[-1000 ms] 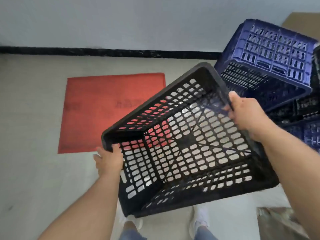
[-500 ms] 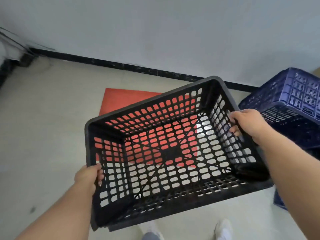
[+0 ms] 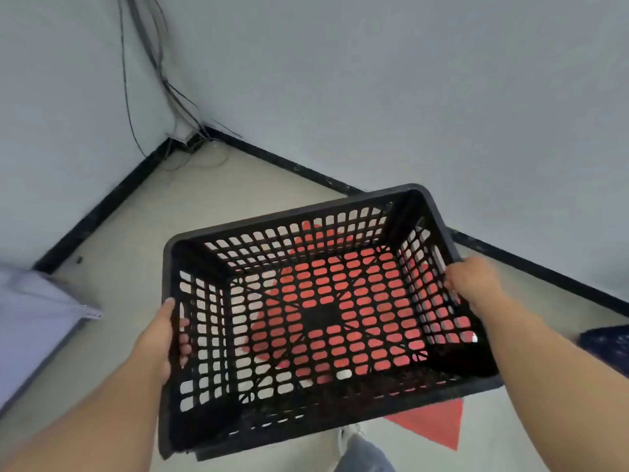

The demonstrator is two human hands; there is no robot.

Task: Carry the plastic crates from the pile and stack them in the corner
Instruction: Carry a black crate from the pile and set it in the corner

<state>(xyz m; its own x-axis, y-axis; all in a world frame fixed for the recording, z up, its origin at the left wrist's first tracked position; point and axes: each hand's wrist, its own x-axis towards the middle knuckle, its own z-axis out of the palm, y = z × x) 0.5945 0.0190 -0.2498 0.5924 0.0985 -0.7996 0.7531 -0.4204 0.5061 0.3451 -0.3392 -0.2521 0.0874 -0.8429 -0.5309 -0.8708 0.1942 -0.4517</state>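
Observation:
I carry a black perforated plastic crate in the air, its open top facing me. My left hand grips its left short wall, fingers curled through the holes. My right hand grips the right wall near the rim. Through the crate's bottom a red floor mat shows. The room corner lies ahead at the upper left, bare floor in front of it. A sliver of a blue crate shows at the right edge.
Loose black cables hang down the wall into the corner. A black skirting strip runs along both walls. A pale grey shelf or panel juts in at the left edge. My shoes and jeans are below the crate.
The view has swung left from the blue crate pile toward the room corner. The black crate has levelled out in both hands; the pile has slid almost out of view.

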